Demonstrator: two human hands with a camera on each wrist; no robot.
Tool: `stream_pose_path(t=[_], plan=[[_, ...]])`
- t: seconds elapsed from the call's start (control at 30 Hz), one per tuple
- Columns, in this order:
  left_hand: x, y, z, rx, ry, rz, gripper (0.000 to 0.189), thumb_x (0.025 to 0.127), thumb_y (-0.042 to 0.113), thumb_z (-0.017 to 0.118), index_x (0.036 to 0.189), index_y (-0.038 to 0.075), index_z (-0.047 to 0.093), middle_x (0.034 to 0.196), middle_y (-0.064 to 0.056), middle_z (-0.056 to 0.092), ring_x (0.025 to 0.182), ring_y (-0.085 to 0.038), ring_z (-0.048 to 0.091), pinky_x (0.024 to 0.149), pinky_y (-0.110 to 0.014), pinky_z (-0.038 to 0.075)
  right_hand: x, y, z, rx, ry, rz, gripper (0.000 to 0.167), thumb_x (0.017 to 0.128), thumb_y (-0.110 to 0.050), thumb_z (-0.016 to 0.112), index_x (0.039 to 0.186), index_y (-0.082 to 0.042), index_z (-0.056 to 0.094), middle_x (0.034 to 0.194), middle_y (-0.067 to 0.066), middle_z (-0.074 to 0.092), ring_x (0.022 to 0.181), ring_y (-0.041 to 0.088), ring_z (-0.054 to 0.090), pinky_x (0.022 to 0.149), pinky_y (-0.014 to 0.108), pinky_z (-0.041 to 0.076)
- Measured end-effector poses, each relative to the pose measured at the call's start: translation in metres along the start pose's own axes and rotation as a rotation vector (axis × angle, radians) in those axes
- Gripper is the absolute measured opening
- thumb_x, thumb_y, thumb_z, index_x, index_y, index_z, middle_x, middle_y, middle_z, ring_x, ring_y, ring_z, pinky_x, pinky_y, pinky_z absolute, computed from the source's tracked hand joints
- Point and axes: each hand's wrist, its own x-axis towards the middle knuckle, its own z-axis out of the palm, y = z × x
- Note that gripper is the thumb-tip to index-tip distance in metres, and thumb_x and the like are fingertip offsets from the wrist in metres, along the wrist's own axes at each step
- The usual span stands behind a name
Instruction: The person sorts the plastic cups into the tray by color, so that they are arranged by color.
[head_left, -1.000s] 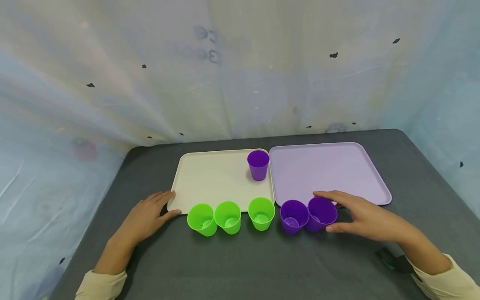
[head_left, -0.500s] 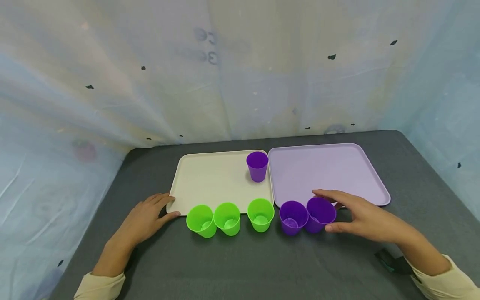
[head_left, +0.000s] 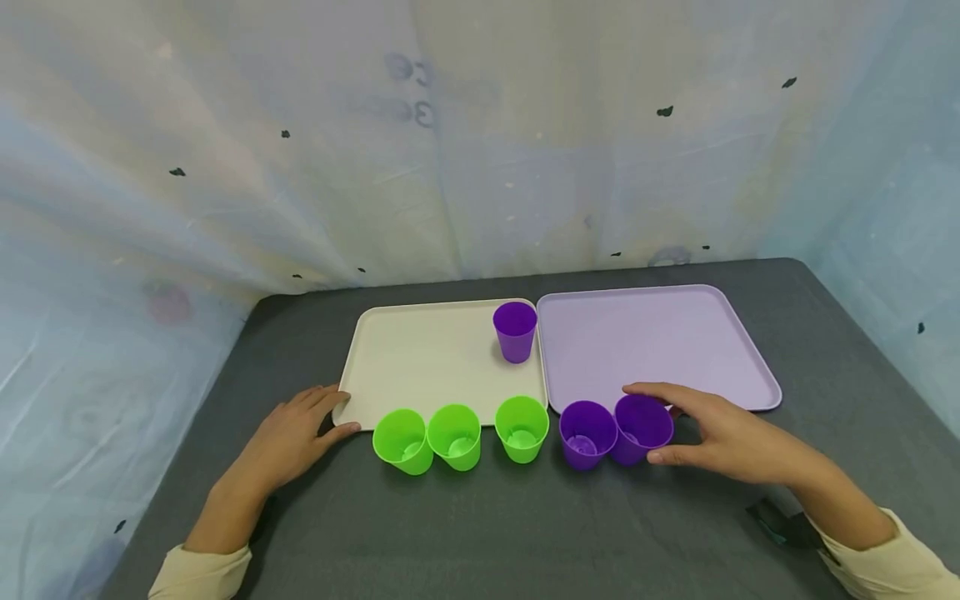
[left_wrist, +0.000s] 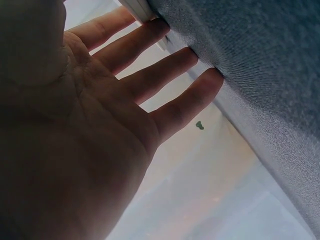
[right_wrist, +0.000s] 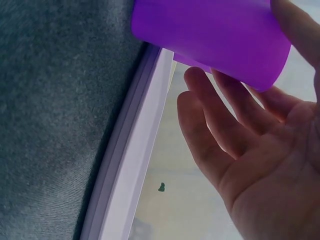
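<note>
Two purple cups stand side by side at the right end of a front row. My right hand (head_left: 720,433) holds the rightmost purple cup (head_left: 637,437), thumb on its near side and fingers round the far side. In the right wrist view that purple cup (right_wrist: 210,35) lies between the thumb and the fingers (right_wrist: 200,125). The other purple cup (head_left: 587,446) is just left of it. My left hand (head_left: 288,437) rests at the cream tray's (head_left: 412,350) front left corner, fingers spread. In the left wrist view its fingertips (left_wrist: 212,80) touch the grey cloth.
Three green cups, a left one (head_left: 405,450), a middle one (head_left: 457,446) and a right one (head_left: 522,437), continue the row leftward. Another purple cup (head_left: 516,333) stands on the cream tray. A lilac tray (head_left: 652,342) adjoins it. A pale curtain (head_left: 480,167) hangs behind the grey table (head_left: 480,533).
</note>
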Motion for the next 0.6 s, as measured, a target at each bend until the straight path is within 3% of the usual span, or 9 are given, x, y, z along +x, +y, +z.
stream_pose_path(t=[0.37,0.6], plan=[[-0.0002,0.0018,-0.0013,0.005,-0.019,-0.007,0.065,0.096,0.06,0.053,0.138,0.01,0.057,0.146,-0.016,0.053,0.133,-0.042,0.049,0.097,-0.069,0.041,0.0016,-0.0001,0.0032,0.046,-0.017,0.037,0.072,0.084,-0.041,0.079,0.145,-0.019,0.047,0.136,-0.005,0.06,0.107,0.001,0.062,0.088,0.023,0.053],[-0.0006,0.002,-0.0018,0.011,-0.019,-0.009,0.066,0.096,0.06,0.053,0.138,0.01,0.057,0.146,-0.016,0.053,0.133,-0.041,0.049,0.097,-0.068,0.041,0.0019,-0.0005,0.001,0.087,0.022,0.026,0.068,0.084,-0.037,0.08,0.141,-0.017,0.049,0.128,-0.007,0.063,0.103,0.002,0.064,0.084,0.023,0.055]])
